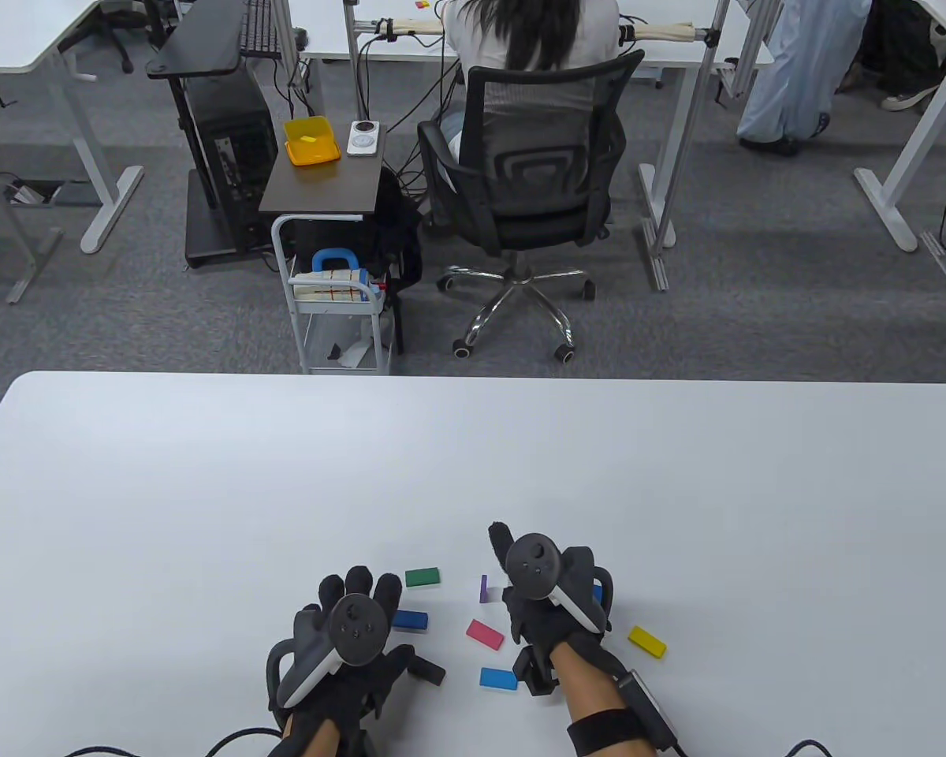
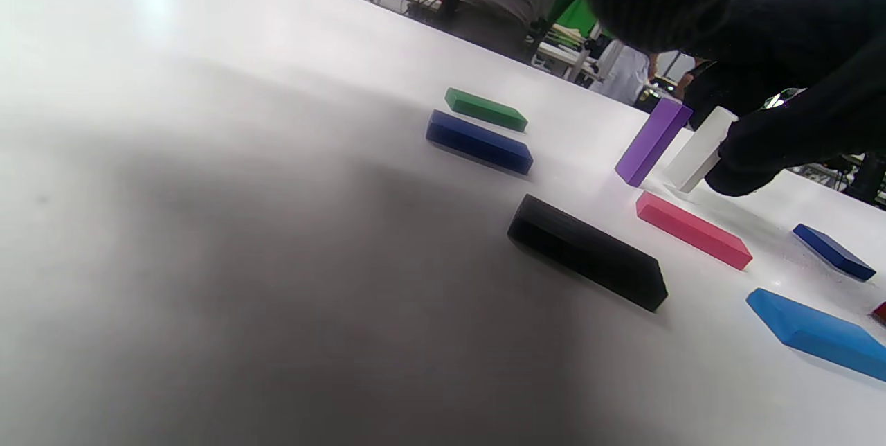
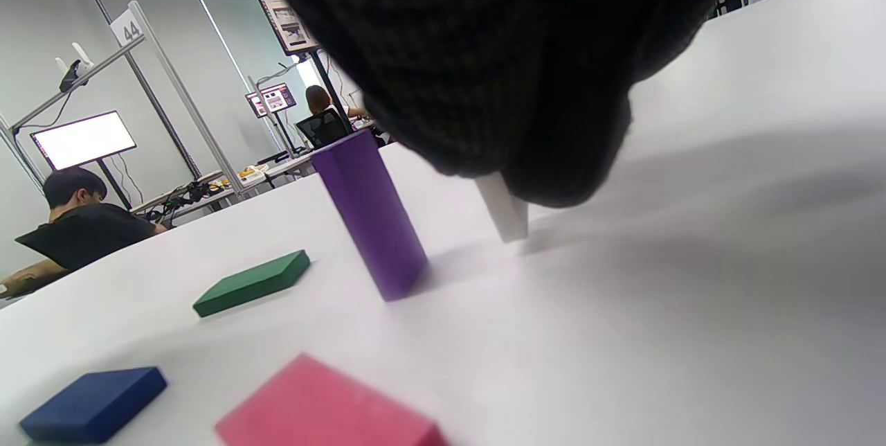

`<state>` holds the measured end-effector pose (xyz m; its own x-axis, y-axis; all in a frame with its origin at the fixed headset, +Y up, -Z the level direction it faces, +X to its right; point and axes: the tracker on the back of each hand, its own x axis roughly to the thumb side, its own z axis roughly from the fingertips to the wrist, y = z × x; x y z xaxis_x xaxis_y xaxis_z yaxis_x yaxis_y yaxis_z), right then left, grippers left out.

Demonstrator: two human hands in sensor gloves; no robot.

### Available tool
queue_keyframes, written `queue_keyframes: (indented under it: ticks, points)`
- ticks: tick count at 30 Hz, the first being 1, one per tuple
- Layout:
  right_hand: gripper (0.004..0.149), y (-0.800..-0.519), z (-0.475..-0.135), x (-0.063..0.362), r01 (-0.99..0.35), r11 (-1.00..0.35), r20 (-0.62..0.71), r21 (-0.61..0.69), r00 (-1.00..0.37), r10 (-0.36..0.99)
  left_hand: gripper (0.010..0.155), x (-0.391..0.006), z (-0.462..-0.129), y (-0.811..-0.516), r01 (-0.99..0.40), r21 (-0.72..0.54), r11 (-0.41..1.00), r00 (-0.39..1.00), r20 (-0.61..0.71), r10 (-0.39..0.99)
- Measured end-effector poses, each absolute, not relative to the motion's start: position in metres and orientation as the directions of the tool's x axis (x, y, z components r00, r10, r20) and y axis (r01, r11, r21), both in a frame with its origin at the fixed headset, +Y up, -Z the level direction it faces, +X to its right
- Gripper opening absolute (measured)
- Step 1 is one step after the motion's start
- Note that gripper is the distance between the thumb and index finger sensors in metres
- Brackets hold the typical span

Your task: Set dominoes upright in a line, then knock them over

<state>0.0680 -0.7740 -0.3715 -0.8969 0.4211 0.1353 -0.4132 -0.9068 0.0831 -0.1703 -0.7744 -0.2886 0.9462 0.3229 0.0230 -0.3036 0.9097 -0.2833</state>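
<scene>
A purple domino (image 1: pixel 483 588) (image 3: pixel 370 221) stands upright on the white table (image 1: pixel 473 457). Just right of it stands a white domino (image 2: pixel 699 148) (image 3: pixel 505 214), and my right hand (image 1: pixel 524 587) grips its top; the tracker hides it in the table view. Lying flat are a green domino (image 1: pixel 422 577), a dark blue one (image 1: pixel 410 620), a pink one (image 1: pixel 485 634), a light blue one (image 1: pixel 498 678), a yellow one (image 1: pixel 646 642) and a black one (image 2: pixel 588 252). My left hand (image 1: pixel 360 587) rests on the table left of them with straight, spread fingers, holding nothing.
Another dark blue domino (image 2: pixel 834 252) lies by my right hand. Beyond the table's far edge are a small cart (image 1: pixel 339 315) and a person seated in an office chair (image 1: pixel 520 181).
</scene>
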Motion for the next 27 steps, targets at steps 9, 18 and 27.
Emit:
queue_keyframes:
  ticks: [9, 18, 27]
  points:
    - [0.081, -0.7780, -0.3727, 0.0709, -0.426, -0.900, 0.119, 0.095, -0.892, 0.435, 0.083, -0.1702, -0.2883, -0.7744, -0.307, -0.284, 0.908, 0.945, 0.025, 0.327]
    - [0.078, -0.7792, -0.3733, 0.0718, -0.443, -0.890, 0.117, 0.110, -0.883, 0.454, 0.083, -0.1701, -0.2879, -0.7744, -0.306, -0.286, 0.908, 0.945, 0.023, 0.325]
    - [0.086, -0.7710, -0.3726, 0.0739, -0.365, -0.926, 0.105, 0.099, -0.921, 0.375, 0.084, -0.1697, -0.2878, -0.7745, -0.302, -0.288, 0.909, 0.946, 0.025, 0.322]
